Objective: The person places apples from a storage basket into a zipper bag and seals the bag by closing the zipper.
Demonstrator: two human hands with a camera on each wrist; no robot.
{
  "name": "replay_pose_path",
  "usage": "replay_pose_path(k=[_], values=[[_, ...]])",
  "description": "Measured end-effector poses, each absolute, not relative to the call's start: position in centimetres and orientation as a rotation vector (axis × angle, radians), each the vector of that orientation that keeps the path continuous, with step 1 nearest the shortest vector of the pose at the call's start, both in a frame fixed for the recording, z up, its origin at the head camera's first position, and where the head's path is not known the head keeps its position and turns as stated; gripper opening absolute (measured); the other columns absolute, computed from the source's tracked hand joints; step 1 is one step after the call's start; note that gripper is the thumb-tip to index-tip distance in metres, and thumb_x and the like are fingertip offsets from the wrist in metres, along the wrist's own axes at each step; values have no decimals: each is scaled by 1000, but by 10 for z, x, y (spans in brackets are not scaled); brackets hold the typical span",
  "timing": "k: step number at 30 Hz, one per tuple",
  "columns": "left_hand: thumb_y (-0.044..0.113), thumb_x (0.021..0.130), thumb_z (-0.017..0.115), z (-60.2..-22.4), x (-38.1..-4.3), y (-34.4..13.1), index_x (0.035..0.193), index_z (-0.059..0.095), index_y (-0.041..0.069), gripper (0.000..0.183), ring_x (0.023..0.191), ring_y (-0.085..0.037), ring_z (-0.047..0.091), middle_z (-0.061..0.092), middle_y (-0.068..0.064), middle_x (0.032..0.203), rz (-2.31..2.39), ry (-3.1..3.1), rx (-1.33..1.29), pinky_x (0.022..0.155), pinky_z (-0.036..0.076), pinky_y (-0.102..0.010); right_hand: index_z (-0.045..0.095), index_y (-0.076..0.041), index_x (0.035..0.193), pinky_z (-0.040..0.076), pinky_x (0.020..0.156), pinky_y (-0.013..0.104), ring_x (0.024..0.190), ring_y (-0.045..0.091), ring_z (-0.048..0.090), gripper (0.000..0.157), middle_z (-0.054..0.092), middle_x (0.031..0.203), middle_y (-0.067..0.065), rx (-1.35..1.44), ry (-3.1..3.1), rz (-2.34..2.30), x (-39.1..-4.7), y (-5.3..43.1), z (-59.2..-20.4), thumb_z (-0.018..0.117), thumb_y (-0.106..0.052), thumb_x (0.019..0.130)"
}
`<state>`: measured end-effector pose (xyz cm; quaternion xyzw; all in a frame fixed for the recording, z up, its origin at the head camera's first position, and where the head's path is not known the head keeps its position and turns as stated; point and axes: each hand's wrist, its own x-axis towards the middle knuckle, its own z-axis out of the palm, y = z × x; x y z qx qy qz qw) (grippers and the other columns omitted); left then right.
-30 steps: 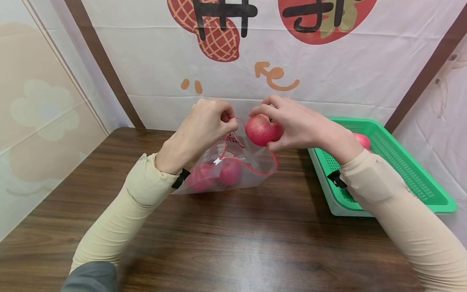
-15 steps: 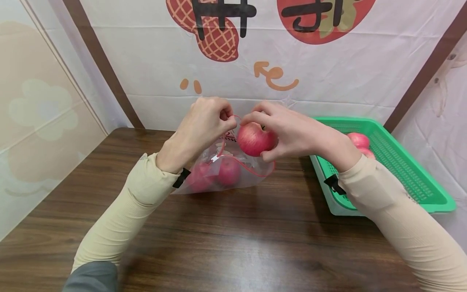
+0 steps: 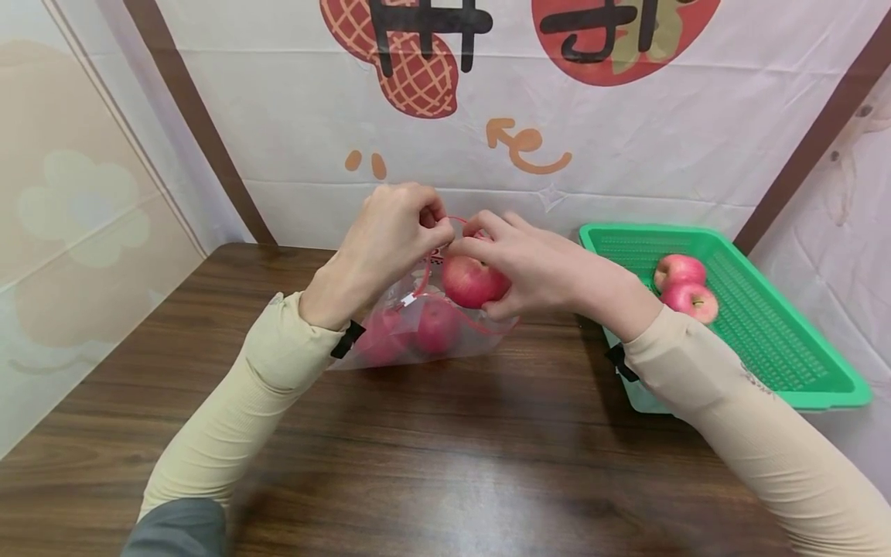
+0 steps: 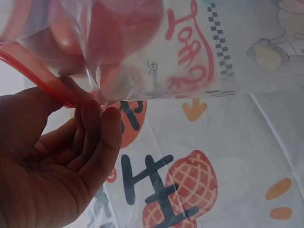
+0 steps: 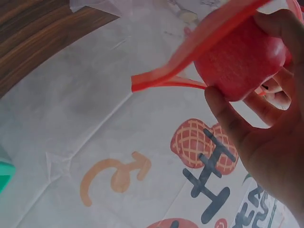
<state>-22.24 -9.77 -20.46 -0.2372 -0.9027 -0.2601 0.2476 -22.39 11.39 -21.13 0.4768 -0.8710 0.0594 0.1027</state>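
My left hand [image 3: 393,244] pinches the red-edged rim of a clear zip bag [image 3: 466,346] with a white slider [image 3: 408,299]. Printed letters and a checkered strip show on the bag [image 4: 156,71] in the left wrist view. Inside it lie red apples [image 3: 438,326], seen through the plastic at its lower left. My right hand [image 3: 536,267] holds another red apple [image 3: 473,283] at the bag's mouth, thumb below and fingers over the top. In the right wrist view the red rim [image 5: 209,42] crosses in front of this apple [image 5: 244,59].
A green basket [image 3: 786,340] stands at the right of the brown wooden table [image 3: 445,464], with two apples [image 3: 689,300] in it. Behind the table hangs a white printed cloth [image 3: 278,116].
My right hand has moved left and slightly down with its apple, from beside the bag's mouth into it. My left hand has stayed nearly still. The basket's apples have come into fuller view.
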Motion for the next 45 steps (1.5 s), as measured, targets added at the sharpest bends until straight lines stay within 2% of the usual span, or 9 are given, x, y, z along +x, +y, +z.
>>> replay_pose_path(k=[9,15,22,30,40,45], values=[[8,80,56,-208,-225,-95,73,68,8,13,63,-16,53,62,-2,67,-678,-2445,-664,58,42,-28,60,-25,131,49,79,37,99,24,49,52,52,126,3,1406,-2493,117,-227,117,-215,75,-17,81],[7,80,56,-211,-226,-94,72,66,8,12,60,-16,50,59,-2,64,-684,-2449,-670,56,40,-28,61,-25,132,48,81,36,101,22,50,53,52,131,3,1449,-2494,200,-227,126,-213,75,-14,82],[6,79,56,-211,-226,-95,71,64,9,12,61,-16,49,57,-2,64,-681,-2452,-676,57,40,-28,66,-15,123,49,86,39,102,21,56,40,58,117,6,1476,-2372,311,-231,146,-207,75,-15,84],[6,78,55,-214,-226,-95,69,64,10,14,62,-15,46,54,-1,64,-674,-2452,-686,58,38,-28,59,-13,133,46,98,43,118,23,52,52,54,130,7,1311,-2533,299,-239,176,-203,76,-18,84],[6,80,55,-215,-226,-94,74,67,9,14,63,-15,47,56,-1,66,-679,-2462,-700,59,38,-28,53,-7,137,40,102,52,125,30,44,55,48,134,14,1125,-2676,424,-256,221,-203,72,-13,86],[6,81,56,-215,-226,-91,74,68,9,14,62,-15,49,58,-1,66,-675,-2458,-706,59,39,-28,50,-9,141,39,103,56,128,33,40,61,44,138,15,990,-2774,441,-263,243,-202,74,-24,87]])
